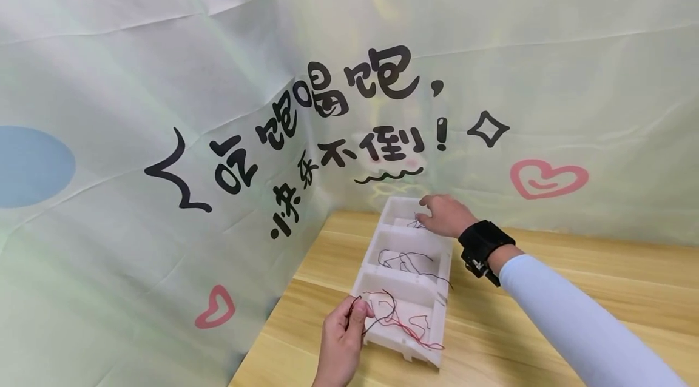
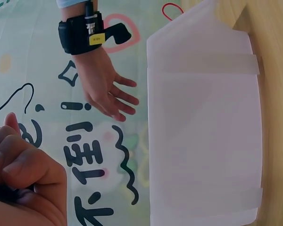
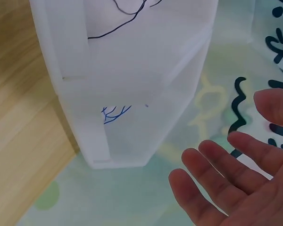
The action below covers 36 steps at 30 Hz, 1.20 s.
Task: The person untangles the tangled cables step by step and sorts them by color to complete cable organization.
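Note:
My left hand (image 1: 343, 333) pinches a thin black wire (image 2: 28, 85) at the near left corner of a white tray with three compartments (image 1: 446, 253). The wire's loop hangs over the near compartment, where red wires (image 1: 406, 327) lie loosely tangled. Black wires (image 1: 406, 261) lie in the middle compartment, one end sticking out over the right edge. Above the far compartment is my right hand (image 1: 449, 216), its fingers spread and apart, holding nothing in the right wrist view. Blue wires (image 3: 115, 116) lie in that far compartment.
The tray stands on a light wooden table (image 1: 502, 320). A printed cloth backdrop (image 1: 611, 102) with black lettering and hearts rises behind the table and along its left side. Black camera bands are worn on the wrists; the right one (image 1: 485, 247) shows.

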Each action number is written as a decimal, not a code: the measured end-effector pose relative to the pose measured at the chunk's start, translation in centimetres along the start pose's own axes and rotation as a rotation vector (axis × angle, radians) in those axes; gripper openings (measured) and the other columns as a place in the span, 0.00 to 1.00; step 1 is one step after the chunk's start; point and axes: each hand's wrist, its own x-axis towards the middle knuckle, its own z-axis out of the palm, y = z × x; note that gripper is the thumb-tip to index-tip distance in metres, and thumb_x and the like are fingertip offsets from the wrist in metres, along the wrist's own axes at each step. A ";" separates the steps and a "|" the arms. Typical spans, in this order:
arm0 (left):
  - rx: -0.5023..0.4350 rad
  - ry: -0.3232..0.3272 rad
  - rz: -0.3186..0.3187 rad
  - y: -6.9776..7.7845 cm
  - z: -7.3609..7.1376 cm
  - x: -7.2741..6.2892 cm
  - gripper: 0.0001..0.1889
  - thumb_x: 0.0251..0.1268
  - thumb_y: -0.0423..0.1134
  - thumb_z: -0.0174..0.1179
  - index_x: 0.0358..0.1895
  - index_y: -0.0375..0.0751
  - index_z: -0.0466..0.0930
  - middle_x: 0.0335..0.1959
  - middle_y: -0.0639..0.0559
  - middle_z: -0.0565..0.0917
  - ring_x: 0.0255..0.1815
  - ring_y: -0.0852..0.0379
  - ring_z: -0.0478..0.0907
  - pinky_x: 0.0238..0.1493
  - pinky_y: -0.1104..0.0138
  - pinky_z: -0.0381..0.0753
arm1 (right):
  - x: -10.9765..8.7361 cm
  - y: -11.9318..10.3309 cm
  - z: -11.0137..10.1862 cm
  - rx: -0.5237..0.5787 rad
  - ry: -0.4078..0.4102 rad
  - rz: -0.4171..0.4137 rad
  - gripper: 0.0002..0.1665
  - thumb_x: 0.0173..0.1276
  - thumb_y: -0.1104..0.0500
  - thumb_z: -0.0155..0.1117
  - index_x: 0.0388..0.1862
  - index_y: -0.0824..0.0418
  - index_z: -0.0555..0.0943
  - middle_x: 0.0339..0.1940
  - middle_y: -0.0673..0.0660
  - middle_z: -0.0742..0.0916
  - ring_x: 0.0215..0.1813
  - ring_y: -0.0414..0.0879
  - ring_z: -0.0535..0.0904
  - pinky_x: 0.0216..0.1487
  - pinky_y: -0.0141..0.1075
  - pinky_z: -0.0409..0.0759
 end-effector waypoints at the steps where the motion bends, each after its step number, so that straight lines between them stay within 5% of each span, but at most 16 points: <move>1: -0.001 0.001 -0.001 0.0 0.1 0.0 0.13 0.81 0.34 0.49 0.34 0.38 0.78 0.15 0.48 0.63 0.16 0.68 0.60 0.16 0.74 0.62 | -0.2 -0.2 0.0 0.004 -0.001 -0.009 0.25 0.75 0.56 0.60 0.60 0.74 0.78 0.54 0.71 0.84 0.55 0.65 0.80 0.53 0.56 0.77; 12: -0.002 -0.001 -0.028 0.5 0.5 0.0 0.14 0.80 0.38 0.52 0.33 0.39 0.79 0.16 0.58 0.66 0.15 0.67 0.60 0.16 0.75 0.60 | -2.6 -1.3 -0.6 0.051 0.005 -0.048 0.20 0.75 0.57 0.61 0.57 0.71 0.81 0.47 0.66 0.86 0.49 0.60 0.82 0.48 0.52 0.80; 20: 0.036 0.008 0.001 0.7 1.0 -0.2 0.08 0.73 0.36 0.62 0.32 0.40 0.79 0.20 0.58 0.69 0.21 0.67 0.63 0.22 0.74 0.64 | -4.7 -2.1 -0.2 0.079 -0.005 -0.102 0.19 0.75 0.58 0.61 0.56 0.71 0.82 0.48 0.65 0.86 0.51 0.60 0.82 0.50 0.52 0.80; 36: 0.054 -0.018 0.008 1.2 2.0 -0.5 0.07 0.69 0.36 0.65 0.32 0.45 0.79 0.18 0.59 0.67 0.19 0.67 0.61 0.20 0.74 0.60 | -8.4 -4.7 0.1 0.110 0.016 -0.185 0.16 0.73 0.57 0.64 0.52 0.67 0.84 0.45 0.60 0.88 0.48 0.54 0.84 0.48 0.48 0.82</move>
